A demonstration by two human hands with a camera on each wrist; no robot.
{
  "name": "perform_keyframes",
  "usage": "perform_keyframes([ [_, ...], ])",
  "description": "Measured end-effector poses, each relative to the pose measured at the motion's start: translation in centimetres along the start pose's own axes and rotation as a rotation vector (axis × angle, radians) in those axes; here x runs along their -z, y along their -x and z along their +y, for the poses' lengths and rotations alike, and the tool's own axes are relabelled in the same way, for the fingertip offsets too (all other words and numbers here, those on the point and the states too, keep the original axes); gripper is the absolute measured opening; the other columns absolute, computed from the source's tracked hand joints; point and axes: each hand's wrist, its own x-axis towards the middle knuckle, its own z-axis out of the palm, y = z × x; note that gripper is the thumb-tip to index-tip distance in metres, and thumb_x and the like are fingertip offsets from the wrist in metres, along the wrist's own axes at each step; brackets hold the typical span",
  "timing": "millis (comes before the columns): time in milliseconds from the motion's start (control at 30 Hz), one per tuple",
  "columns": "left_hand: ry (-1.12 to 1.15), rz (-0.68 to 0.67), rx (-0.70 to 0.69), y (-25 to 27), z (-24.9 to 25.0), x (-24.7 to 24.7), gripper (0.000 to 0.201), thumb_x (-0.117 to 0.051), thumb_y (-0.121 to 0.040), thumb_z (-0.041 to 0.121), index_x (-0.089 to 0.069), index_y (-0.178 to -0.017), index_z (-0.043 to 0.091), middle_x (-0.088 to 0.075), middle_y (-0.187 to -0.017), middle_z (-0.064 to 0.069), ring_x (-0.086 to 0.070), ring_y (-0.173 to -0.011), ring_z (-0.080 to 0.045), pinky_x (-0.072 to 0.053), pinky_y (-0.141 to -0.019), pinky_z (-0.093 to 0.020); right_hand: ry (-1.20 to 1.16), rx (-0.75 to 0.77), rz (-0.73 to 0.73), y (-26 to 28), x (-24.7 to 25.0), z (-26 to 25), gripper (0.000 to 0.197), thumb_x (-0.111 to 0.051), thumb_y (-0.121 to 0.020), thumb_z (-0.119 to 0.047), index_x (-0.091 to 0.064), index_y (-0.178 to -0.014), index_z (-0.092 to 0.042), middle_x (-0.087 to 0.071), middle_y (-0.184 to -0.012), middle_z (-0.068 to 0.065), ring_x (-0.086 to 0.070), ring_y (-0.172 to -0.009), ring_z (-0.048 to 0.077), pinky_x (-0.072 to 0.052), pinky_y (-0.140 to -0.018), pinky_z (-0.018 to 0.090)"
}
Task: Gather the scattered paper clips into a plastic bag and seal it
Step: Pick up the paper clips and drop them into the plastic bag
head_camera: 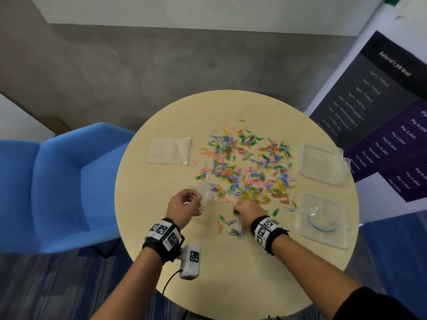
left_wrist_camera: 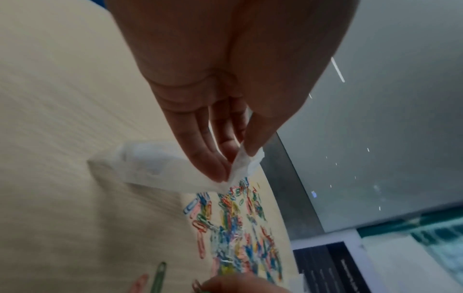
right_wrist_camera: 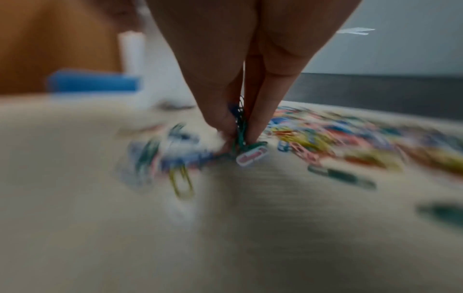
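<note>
Left hand [head_camera: 184, 205] pinches the bag [head_camera: 204, 195], long axis toward 12 o'clock. Right hand [head_camera: 248, 207] grips a few clips [right_wrist_camera: 240, 126], apparently just above the worktop [head_camera: 231, 273]; bag at its 9 o'clock, pile [head_camera: 247, 165] at 12.

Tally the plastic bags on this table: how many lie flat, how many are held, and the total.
Bags lying flat on the table: 3 (far left, far right, near right)
Bags held in the left hand: 1
Total: 4
</note>
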Motion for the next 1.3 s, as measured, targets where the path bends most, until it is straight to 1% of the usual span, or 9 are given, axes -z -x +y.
perform_keyframes([
  [200, -0.164, -0.023, -0.104, -0.3, 1.4, 0.2, 0.018, -0.058, -0.095, 0.010, -0.072, -0.105, 0.015, -0.064, -0.074, -0.003, -0.062, -0.062, -0.018, -0.058, -0.064, -0.031, -0.953, -0.671, 0.260, 0.7, 3.3, 2.0, 0.019, -0.076, -0.079, -0.009, -0.077, -0.098, -0.012, -0.073, -0.098, 0.004, -0.064, -0.079, 0.012, -0.051, -0.068, 0.012],
  [267, -0.250, -0.028, -0.132, -0.5, 1.9, 0.0, 0.018, -0.059, -0.094, 0.015, -0.073, -0.104, 0.020, -0.065, -0.075, 0.000, -0.064, -0.063, -0.019, -0.059, -0.065, -0.032, -1.482, -0.717, 0.255, 1.3, 4.7, 1.4, 0.021, -0.071, -0.080, 0.002, -0.072, -0.100, -0.002, -0.071, -0.101, 0.013, -0.068, -0.082, 0.018, -0.057, -0.066, 0.015],
  [333, -0.312, -0.033, -0.151, -0.4, 2.4, -0.6, 0.015, -0.061, -0.093, 0.016, -0.073, -0.099, 0.022, -0.066, -0.075, 0.001, -0.064, -0.063, -0.018, -0.052, -0.058, -0.018, -2.007, -0.642, 0.243, 1.8, 6.3, 0.2, 0.027, -0.064, -0.082, 0.010, -0.064, -0.109, 0.006, -0.068, -0.104, 0.021, -0.069, -0.089, 0.025, -0.060, -0.074, 0.026],
  [400, -0.331, -0.034, -0.163, -0.2, 2.9, -1.5, 0.012, -0.063, -0.093, 0.015, -0.073, -0.095, 0.022, -0.068, -0.071, 0.001, -0.064, -0.059, -0.014, -0.044, -0.052, -0.008, -2.227, -0.543, 0.165, 2.0, 7.4, -1.6, 0.028, -0.058, -0.086, 0.010, -0.060, -0.114, 0.006, -0.067, -0.103, 0.021, -0.070, -0.087, 0.024, -0.060, -0.073, 0.027],
  [533, -0.331, -0.032, -0.208, 0.2, 3.1, -3.2, 0.004, -0.069, -0.089, 0.016, -0.071, -0.090, 0.019, -0.067, -0.063, 0.003, -0.061, -0.049, -0.001, -0.046, -0.052, -0.008, -2.196, -0.492, 0.069, 1.5, 8.2, -5.0, 0.024, -0.057, -0.088, 0.010, -0.061, -0.111, 0.007, -0.069, -0.095, 0.020, -0.070, -0.080, 0.023, -0.060, -0.074, 0.026],
  [867, -0.703, -0.184, -0.488, 0.5, 3.0, -3.9, 0.028, -0.064, -0.089, 0.012, -0.073, -0.115, 0.018, -0.073, -0.096, -0.007, -0.067, -0.087, -0.026, -0.054, -0.080, -0.038, -1.989, -0.677, -0.041, 0.2, 7.3, -4.5, 0.007, -0.056, -0.089, 0.009, -0.062, -0.087, 0.009, -0.063, -0.088, 0.019, -0.063, -0.076, 0.023, -0.057, -0.060, 0.021],
  [1067, -0.799, -0.311, -0.540, 0.7, 3.7, -3.9, 0.032, -0.059, -0.089, 0.006, -0.074, -0.112, 0.022, -0.068, -0.088, -0.004, -0.060, -0.079, -0.022, -0.048, -0.072, -0.031, -2.201, -0.855, -0.036, -0.2, 6.4, -4.8, 0.014, -0.039, -0.096, 0.009, -0.051, -0.101, 0.011, -0.057, -0.095, 0.024, -0.057, -0.083, 0.030, -0.054, -0.075, 0.032],
  [1200, -0.785, -0.231, -0.500, 0.9, 3.1, -4.4, 0.033, -0.057, -0.090, 0.002, -0.073, -0.115, 0.016, -0.070, -0.093, -0.007, -0.063, -0.085, -0.024, -0.041, -0.074, -0.023, -2.129, -0.880, 0.039, -0.6, 5.5, -5.9, 0.016, -0.041, -0.088, 0.011, -0.054, -0.096, 0.012, -0.057, -0.097, 0.025, -0.058, -0.086, 0.033, -0.049, -0.087, 0.043],
  [1300, -0.735, -0.182, -0.475, 0.8, 3.0, -4.6, 0.033, -0.057, -0.089, 0.000, -0.072, -0.116, 0.010, -0.072, -0.098, -0.010, -0.066, -0.090, -0.027, -0.045, -0.079, -0.025, -1.957, -0.879, 0.071, -0.9, 4.8, -6.1, 0.023, -0.043, -0.079, 0.013, -0.056, -0.098, 0.009, -0.056, -0.093, 0.024, -0.055, -0.084, 0.033, -0.049, -0.076, 0.045],
])
